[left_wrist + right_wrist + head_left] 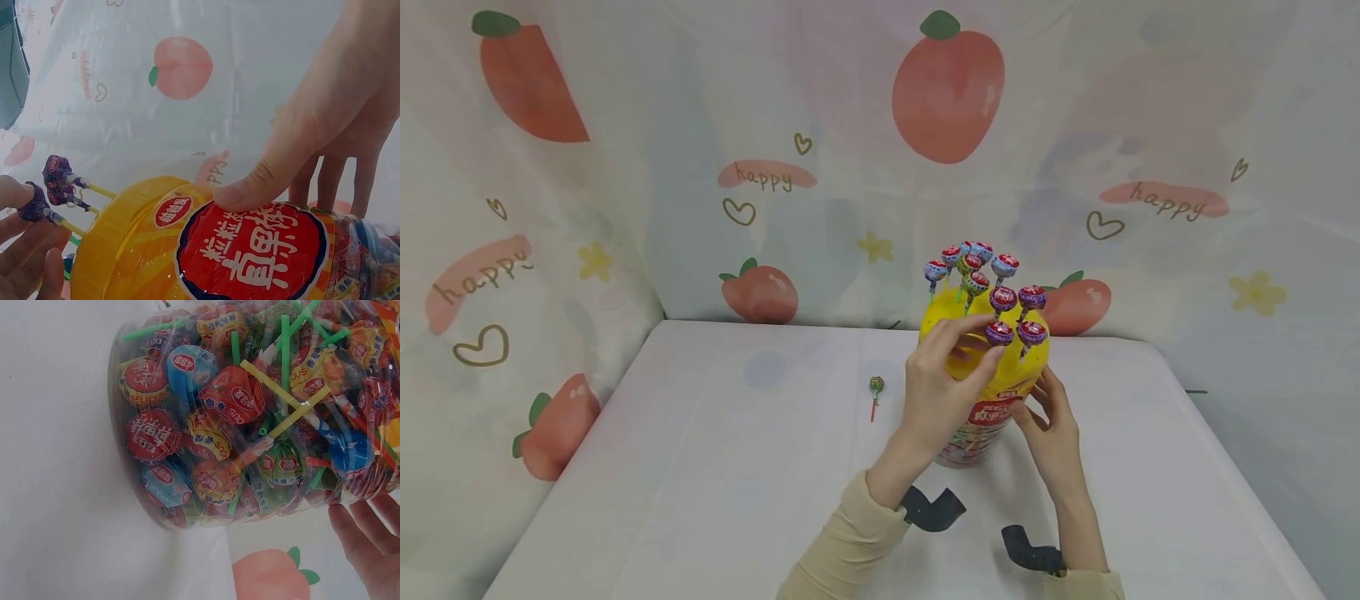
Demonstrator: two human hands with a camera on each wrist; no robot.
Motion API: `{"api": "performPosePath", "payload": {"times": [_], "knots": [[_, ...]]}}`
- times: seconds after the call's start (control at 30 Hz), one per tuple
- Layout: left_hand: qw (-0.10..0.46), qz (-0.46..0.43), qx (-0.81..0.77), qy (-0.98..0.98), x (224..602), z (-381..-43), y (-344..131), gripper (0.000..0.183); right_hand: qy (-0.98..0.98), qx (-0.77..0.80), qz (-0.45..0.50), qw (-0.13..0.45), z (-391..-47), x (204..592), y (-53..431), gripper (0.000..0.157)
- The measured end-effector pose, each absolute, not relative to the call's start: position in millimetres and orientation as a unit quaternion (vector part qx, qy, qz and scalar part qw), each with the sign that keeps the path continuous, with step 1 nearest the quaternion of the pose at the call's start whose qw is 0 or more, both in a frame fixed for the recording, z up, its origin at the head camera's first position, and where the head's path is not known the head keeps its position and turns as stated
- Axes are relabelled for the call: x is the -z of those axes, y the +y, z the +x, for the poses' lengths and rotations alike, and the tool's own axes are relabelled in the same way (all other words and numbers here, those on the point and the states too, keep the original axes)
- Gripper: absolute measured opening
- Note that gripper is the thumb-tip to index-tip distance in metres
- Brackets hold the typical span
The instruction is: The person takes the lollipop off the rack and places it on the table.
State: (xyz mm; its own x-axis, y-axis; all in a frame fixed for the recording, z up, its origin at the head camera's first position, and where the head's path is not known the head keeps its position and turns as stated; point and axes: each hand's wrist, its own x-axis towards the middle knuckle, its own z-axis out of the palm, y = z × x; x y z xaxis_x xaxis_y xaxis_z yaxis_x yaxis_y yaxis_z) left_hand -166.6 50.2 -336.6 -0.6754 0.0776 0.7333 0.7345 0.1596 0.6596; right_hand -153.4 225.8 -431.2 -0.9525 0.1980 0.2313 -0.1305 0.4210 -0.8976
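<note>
A clear ribbed jar (968, 443) packed with wrapped lollipops (231, 397) is set on the white table (737, 475), at about four o'clock from the centre of the head view. It is topped by a yellow lid (1013, 377), in which a cluster of lollipops is stood on sticks. A purple-wrapped lollipop (999, 334) there is pinched narrowly between thumb and fingers of the left hand (943, 375). The jar's four o'clock side is gripped by the right hand (1054, 429), thumb laid on the red label (250, 250). At nine o'clock, a green lollipop (877, 384) is seen lying apart.
</note>
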Motion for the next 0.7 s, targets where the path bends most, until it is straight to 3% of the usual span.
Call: {"api": "performPosePath", "payload": {"times": [0.7], "knots": [[0.313, -0.307, 0.574, -0.691, 326.2, -160.0, 40.3, 0.032, -0.828, -0.539, -0.024, 0.149, -151.6, 429.1, 225.5, 0.068]]}}
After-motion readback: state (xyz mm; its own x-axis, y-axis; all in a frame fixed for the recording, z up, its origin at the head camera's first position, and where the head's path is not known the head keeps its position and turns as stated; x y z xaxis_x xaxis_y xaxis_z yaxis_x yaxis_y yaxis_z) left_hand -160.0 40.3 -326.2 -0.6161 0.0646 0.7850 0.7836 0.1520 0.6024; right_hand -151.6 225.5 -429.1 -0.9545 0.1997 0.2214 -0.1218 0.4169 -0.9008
